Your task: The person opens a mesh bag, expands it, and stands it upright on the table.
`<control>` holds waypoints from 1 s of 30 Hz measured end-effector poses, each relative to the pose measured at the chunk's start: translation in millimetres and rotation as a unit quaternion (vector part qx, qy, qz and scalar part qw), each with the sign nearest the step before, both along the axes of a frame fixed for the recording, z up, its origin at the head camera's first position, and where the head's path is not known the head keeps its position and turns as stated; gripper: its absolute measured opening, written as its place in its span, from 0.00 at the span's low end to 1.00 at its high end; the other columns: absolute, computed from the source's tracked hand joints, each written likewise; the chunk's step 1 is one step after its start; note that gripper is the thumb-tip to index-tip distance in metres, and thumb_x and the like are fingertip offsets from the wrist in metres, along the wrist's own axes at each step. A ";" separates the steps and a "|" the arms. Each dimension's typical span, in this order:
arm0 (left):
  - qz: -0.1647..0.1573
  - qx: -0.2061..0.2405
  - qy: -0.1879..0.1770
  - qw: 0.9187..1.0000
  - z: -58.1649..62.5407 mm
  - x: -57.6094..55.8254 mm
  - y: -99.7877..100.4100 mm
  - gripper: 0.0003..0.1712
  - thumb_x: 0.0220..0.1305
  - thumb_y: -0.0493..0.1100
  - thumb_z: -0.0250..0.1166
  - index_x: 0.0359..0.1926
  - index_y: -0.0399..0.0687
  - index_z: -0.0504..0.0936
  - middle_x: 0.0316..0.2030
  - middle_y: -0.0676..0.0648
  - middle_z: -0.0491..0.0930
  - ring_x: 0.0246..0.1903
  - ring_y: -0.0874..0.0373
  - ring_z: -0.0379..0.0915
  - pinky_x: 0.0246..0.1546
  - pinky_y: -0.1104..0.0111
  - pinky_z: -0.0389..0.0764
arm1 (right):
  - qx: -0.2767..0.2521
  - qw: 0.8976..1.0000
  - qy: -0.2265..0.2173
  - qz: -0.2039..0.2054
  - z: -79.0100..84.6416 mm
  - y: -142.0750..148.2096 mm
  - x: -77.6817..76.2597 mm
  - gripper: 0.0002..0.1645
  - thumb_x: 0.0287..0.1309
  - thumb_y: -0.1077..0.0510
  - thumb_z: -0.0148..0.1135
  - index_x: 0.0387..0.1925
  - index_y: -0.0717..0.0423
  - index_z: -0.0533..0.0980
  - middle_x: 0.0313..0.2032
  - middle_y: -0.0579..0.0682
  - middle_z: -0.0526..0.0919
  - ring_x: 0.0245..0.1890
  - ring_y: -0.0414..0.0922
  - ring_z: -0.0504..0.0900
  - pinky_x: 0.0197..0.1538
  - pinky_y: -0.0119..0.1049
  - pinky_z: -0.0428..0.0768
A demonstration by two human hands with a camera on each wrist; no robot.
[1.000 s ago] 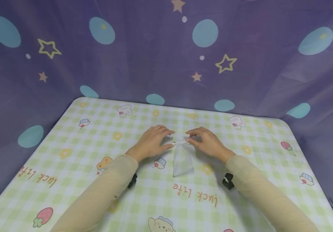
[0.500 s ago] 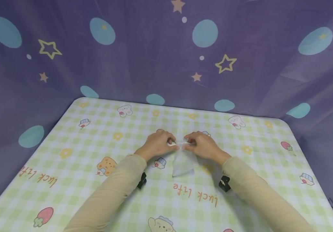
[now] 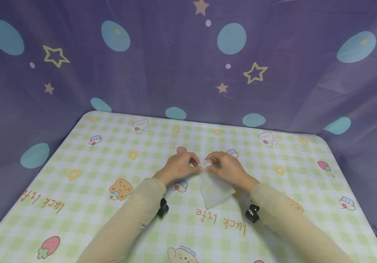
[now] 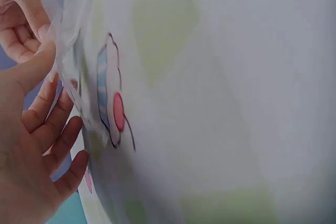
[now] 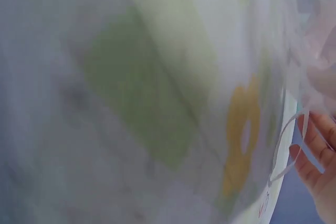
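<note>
Plastic bag (image 3: 216,188), clear and limp, sat between two hands in the head view, its mouth at the fingertips and its lower end slanting out over the green-checked tablecloth (image 3: 155,237); whether that end touched the cloth could not be told. Just left of the bag's mouth was the left hand (image 3: 179,165), thumb reaching to the rim, index finger bent near it, the gap narrow. Just right of the mouth, the right hand (image 3: 226,166) pinched the rim between thumb and finger. A cupcake print (image 3: 181,186) lay left of the bag, and the purple backdrop (image 3: 182,54) rose well beyond it.

From the left wrist, the left thumb lay at the bag's edge close to the right thumb, the other fingers curving loosely beside the bag; whether that hand truly gripped it could not be told.

From the right wrist, much was blurred. A thin pale strip (image 5: 307,116) looped at the bag's edge by the fingers, and a yellow flower print (image 5: 233,163) showed near it.
</note>
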State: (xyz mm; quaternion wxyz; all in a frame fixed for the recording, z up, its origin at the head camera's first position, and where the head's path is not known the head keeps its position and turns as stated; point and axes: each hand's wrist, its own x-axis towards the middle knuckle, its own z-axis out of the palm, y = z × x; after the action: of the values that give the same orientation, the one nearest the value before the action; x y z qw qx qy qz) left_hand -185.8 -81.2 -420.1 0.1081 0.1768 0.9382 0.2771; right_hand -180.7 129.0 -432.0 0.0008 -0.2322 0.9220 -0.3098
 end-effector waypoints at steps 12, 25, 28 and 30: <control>0.036 0.104 0.011 0.994 0.7 15.2 1.6 0.09 0.63 0.55 0.69 0.38 0.58 0.85 0.34 0.59 0.82 0.39 0.61 0.77 0.45 0.60 0.77 | -0.153 0.986 -0.003 -0.062 3.3 3.2 17.9 0.11 0.61 0.61 0.67 0.46 0.56 0.82 0.35 0.48 0.85 0.35 0.43 0.81 0.40 0.39 0.80; 0.066 0.258 0.064 0.962 2.7 32.7 0.7 0.05 0.61 0.49 0.71 0.34 0.56 0.85 0.33 0.59 0.83 0.38 0.63 0.78 0.48 0.60 0.76 | -0.217 0.961 -0.084 -0.147 16.1 -4.9 36.2 0.12 0.67 0.55 0.63 0.43 0.61 0.83 0.37 0.52 0.85 0.37 0.46 0.81 0.41 0.37 0.77; 0.078 0.293 0.073 0.950 0.7 36.4 1.3 0.04 0.62 0.46 0.71 0.35 0.53 0.85 0.34 0.58 0.84 0.38 0.62 0.78 0.48 0.59 0.76 | -0.252 0.949 -0.086 -0.167 18.0 -9.2 40.6 0.10 0.65 0.57 0.65 0.39 0.61 0.84 0.35 0.52 0.86 0.36 0.46 0.82 0.38 0.35 0.77; 0.086 0.311 0.072 0.944 0.3 38.8 2.0 0.04 0.63 0.45 0.70 0.36 0.51 0.85 0.34 0.57 0.84 0.39 0.60 0.78 0.48 0.58 0.76 | -0.273 0.941 -0.086 -0.178 19.9 -11.9 43.5 0.09 0.63 0.57 0.67 0.37 0.60 0.85 0.33 0.51 0.86 0.34 0.45 0.82 0.36 0.33 0.77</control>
State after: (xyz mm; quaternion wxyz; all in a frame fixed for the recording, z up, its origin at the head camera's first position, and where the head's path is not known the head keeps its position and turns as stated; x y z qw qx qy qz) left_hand -147.1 -79.2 -419.8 -0.0448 0.1399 0.8222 0.5500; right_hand -137.2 117.1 -412.1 -0.0383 -0.0283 0.8245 -0.5639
